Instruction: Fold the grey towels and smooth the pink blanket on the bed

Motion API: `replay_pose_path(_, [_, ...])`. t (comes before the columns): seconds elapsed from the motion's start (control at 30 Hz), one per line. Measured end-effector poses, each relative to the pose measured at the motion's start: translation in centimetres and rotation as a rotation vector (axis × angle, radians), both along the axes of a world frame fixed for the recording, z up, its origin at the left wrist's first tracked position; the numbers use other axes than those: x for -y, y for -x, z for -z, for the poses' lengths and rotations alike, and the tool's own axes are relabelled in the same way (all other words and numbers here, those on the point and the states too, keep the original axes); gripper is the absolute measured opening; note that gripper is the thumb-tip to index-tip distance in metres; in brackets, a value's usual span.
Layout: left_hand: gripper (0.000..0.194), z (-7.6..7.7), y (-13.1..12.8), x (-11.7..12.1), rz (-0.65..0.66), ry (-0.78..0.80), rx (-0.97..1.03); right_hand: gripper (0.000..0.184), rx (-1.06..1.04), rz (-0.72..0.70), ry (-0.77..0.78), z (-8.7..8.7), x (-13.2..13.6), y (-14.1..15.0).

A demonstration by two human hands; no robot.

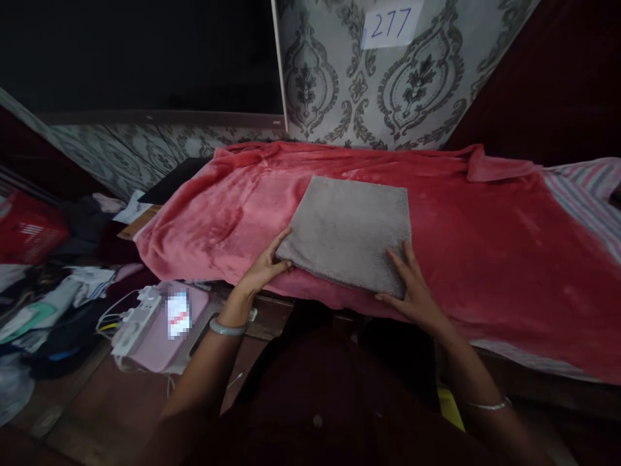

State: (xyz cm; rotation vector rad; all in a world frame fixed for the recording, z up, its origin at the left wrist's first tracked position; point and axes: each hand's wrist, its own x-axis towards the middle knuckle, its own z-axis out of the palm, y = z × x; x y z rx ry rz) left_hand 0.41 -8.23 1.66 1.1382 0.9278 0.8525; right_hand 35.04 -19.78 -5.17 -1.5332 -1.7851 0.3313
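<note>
The square-cornered, soft grey plush fabric piece point(349, 220) lies flat in front of me; I cannot tell whether it is a folded cloth or a pad. My hands are apart, fingers spread, one at each near corner: the left hand point(262, 268) frames its corner with thumb and fingers, while the right hand point(416, 291) lays its fingertips on top, thumb at the near edge. Neither is clenched. To square it well, I judge that light, even pressure from both sides works best, since pushing harder with one hand would likely skew the near edge or ruck the pile. Beneath it spreads a rumpled pinkish-red plush blanket point(504, 265), whose loose folds could drag along. Farther left, well apart, a white plastic power strip point(138, 323) rests on a pink surface point(156, 353).
</note>
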Motion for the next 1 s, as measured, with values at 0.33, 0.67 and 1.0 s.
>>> replay_pose_path(0.33, [0.037, 2.1, -1.4, 1.2, -0.094, 0.054, -0.031, 0.082, -0.033, -0.014, -0.001, -0.1, 0.3, 0.3])
replay_pose_path(0.67, [0.048, 2.5, -3.5, 2.5, -0.08, -0.009, -0.028, 0.07, -0.18, 0.089, -0.081, -0.3, 0.8, 1.3])
replay_pose_path(1.0, [0.023, 2.9, -4.2, 1.8, -0.232, 0.121, -0.037, 0.076, -0.14, 0.052, -0.117, -0.1, 1.3, 1.0])
